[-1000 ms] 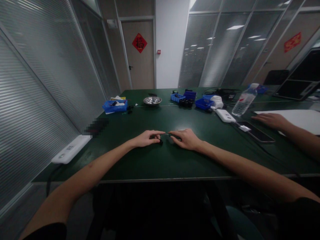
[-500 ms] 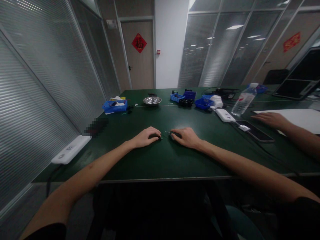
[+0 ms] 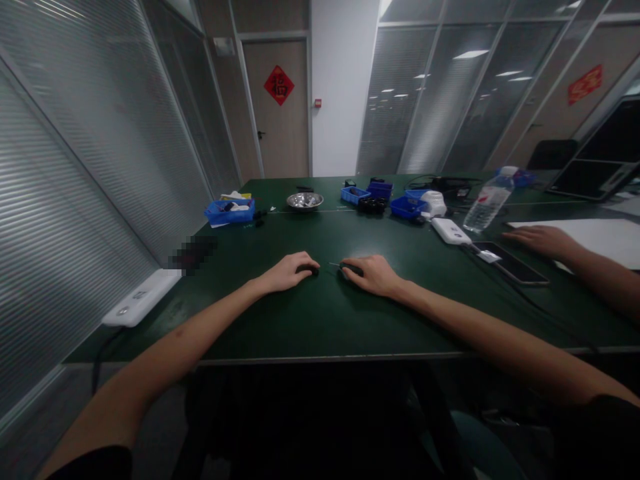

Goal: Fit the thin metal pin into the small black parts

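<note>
My left hand (image 3: 289, 271) rests over the green table (image 3: 300, 320), its fingers closed round a small, rounded black object (image 3: 309, 269) whose kind I cannot make out. Facing it across a narrow gap, my right hand (image 3: 375, 275) grips a small screwdriver (image 3: 334, 264). The thin metal shaft points left toward my left hand, and the dark handle is partly hidden by the fingers. Shaft and black object are apart.
Farther back are a metal bowl (image 3: 296, 207) and blue bins (image 3: 230, 213) with small parts. To the right are a power strip (image 3: 450, 231), phone (image 3: 517, 263), water bottle (image 3: 490, 200) and another person's hand (image 3: 545, 240). A second power strip (image 3: 143, 299) lies left.
My left hand has shifted slightly left and turned, showing more of the black object. A small greenish bit at its fingertips is out of sight. The right hand has hardly moved.
</note>
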Demonstrator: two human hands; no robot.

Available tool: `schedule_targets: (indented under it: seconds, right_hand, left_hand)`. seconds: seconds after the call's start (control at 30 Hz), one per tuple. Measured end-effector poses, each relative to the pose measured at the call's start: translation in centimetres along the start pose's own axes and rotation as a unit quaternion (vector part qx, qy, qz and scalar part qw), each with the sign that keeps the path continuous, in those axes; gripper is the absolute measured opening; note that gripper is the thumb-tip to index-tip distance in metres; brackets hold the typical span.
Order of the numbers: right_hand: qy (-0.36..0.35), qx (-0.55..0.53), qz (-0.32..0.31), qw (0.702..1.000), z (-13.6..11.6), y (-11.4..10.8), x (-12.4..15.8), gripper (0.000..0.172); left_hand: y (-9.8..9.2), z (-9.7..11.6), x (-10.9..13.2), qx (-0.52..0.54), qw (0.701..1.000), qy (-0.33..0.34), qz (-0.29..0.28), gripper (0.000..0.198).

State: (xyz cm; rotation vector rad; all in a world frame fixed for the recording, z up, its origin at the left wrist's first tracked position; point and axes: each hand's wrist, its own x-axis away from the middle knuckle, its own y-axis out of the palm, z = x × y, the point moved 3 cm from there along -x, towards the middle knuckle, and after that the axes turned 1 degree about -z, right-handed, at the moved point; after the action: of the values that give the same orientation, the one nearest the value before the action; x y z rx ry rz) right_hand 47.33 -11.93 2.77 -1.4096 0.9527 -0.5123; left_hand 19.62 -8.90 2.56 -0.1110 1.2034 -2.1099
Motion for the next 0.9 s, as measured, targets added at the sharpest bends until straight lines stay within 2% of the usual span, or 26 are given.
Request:
schedule_targets:
  seconds: [0.2,0.37,0.5,0.67,0.9]
  right_hand:
    - [-0.008,-0.002,0.003,1.000,0.1,0.2,0.0,0.051]
    - [-0.009,-0.005,0.002,1.000,0.2,0.2,0.0,0.051]
    - [-0.013,-0.011,0.003,1.000,0.1,0.0,0.1,0.051]
    - [-0.011,-0.011,0.003,1.000,0.2,0.0,0.1,0.050]
    - [-0.014,-0.004,-0.006,1.000,0.1,-0.1,0.0,0.051]
  left_hand:
    - [-2.9,-5.4,0.7,-0.067,0.985,-0.127,0.099,0.026]
    - [-6.6,-9.7,2.7,-0.151,0.940,-0.253,0.171,0.030]
    - [-8.9,-12.4,4.3,-0.191,0.904,-0.328,0.200,0.032]
    - [-10.5,-14.3,5.6,-0.183,0.877,-0.384,0.226,0.030]
    - [-11.2,-14.6,6.3,-0.168,0.869,-0.402,0.236,0.031]
